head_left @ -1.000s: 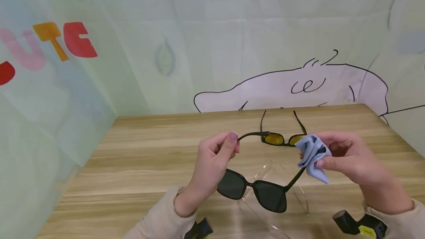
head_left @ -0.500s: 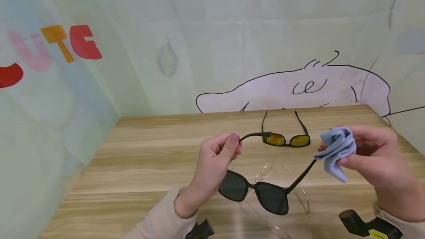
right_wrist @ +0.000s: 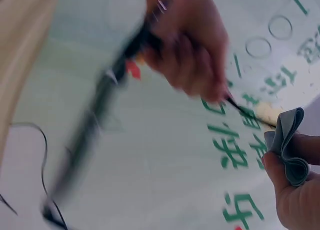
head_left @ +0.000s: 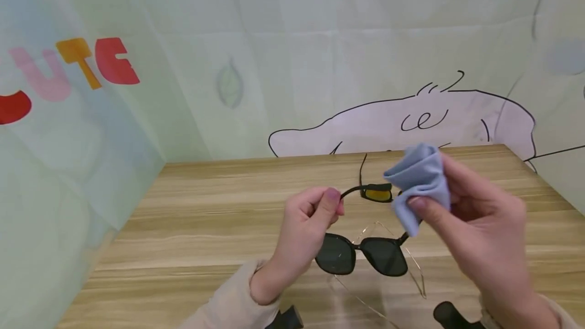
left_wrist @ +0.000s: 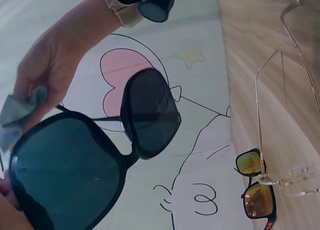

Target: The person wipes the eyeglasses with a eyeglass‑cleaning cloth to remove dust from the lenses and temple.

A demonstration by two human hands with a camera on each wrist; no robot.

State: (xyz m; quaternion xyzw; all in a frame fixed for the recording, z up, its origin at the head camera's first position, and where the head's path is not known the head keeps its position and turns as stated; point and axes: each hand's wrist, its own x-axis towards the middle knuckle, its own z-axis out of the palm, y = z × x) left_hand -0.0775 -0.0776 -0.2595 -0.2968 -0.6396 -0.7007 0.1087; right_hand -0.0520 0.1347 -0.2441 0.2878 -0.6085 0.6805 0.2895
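Observation:
Black sunglasses [head_left: 384,256] with dark lenses hang above the table, temples unfolded. My left hand [head_left: 306,232] pinches one temple between thumb and fingers. A folded light blue cloth [head_left: 422,182] is pinched in my right hand [head_left: 484,227], and it overlaps the other temple in the head view, hiding that temple's end. In the left wrist view the sunglasses' lens [left_wrist: 70,170] fills the lower left, with the cloth [left_wrist: 20,115] behind it. The right wrist view has the cloth [right_wrist: 287,145] between my thumb and fingers, at the tip of a thin dark temple; the frame is blurred.
Sunglasses with yellow mirrored lenses [head_left: 378,195] stand farther back on the wooden table [head_left: 205,217], partly covered by the cloth. Thin gold-framed glasses [head_left: 418,286] lie on the table below the black pair. A printed backdrop [head_left: 292,65] rises behind the table.
My right hand drew the cloth outward to the right, then came back left and higher, now hiding part of the yellow-lensed pair. The black sunglasses shifted slightly right and tilted in my left hand.

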